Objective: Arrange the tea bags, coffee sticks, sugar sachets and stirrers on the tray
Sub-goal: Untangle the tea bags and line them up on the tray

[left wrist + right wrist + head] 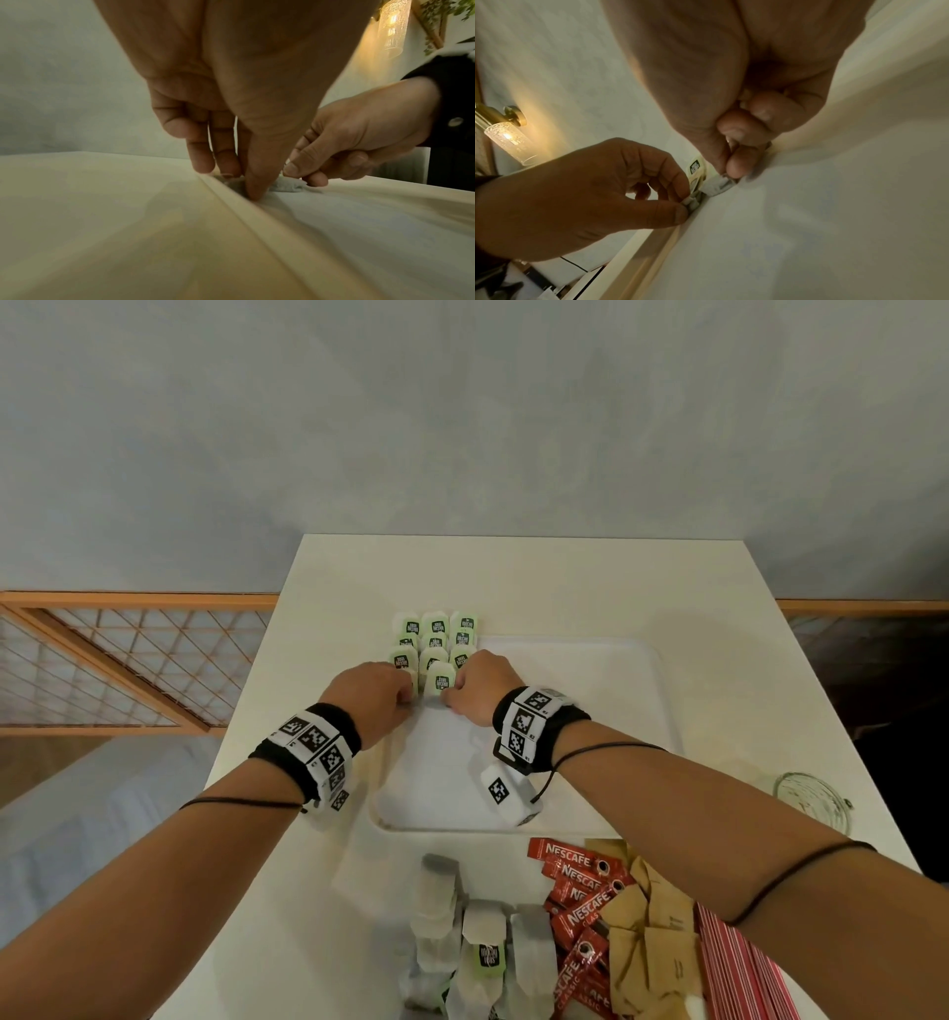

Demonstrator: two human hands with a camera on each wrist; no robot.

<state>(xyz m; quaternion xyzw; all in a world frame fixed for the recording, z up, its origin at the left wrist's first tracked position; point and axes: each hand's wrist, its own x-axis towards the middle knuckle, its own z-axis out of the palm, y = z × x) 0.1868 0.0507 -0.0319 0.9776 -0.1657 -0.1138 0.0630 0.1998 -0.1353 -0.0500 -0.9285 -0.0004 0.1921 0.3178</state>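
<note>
Green-labelled tea bags (435,639) lie in three columns at the far left corner of the white tray (616,690). My left hand (405,693) pinches the near end of a tea bag (691,203) by the tray's left rim; thumb and fingers mostly hide it. My right hand (452,693) pinches the near end of the neighbouring tea bag (441,680), a grey-white fold (718,185) in the right wrist view. In the left wrist view, my left hand (244,182) and right hand (300,176) both hold bags down on the tray floor.
On the table in front of the tray lie loose tea bags (477,952), red coffee sticks (580,916), brown sugar sachets (647,942) and striped stirrers (739,968). A glass (811,801) stands at the table's right edge. A wooden rail (128,598) runs behind.
</note>
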